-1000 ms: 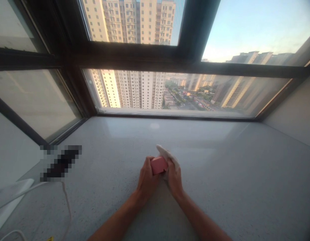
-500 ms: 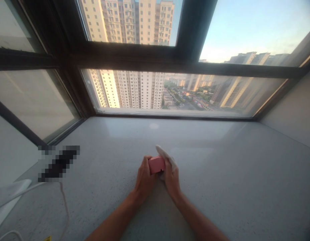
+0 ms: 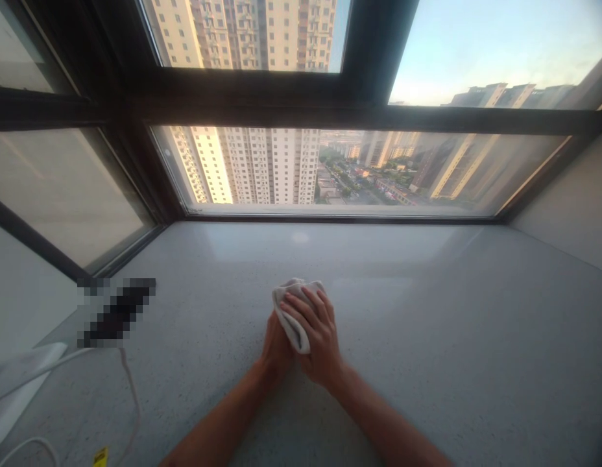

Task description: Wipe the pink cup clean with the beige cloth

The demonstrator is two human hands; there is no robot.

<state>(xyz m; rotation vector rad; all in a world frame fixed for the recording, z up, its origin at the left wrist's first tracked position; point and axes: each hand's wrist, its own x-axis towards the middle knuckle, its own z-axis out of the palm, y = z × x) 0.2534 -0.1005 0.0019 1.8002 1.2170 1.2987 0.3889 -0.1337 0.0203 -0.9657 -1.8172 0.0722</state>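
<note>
Speckled stone counter (image 3: 427,311) beneath a high-rise window (image 3: 325,172). A white cloth (image 3: 292,318) sits at twelve o'clock from the forearms, held between both hands. The right hand (image 3: 316,340) closes spread fingers (image 3: 313,311) over it; the left hand (image 3: 276,347) cups its near side. Even palm pressure should keep the folds from slipping.

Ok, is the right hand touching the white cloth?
Touching: the head view shows the right hand with its fingers pressed across the white cloth.
</note>
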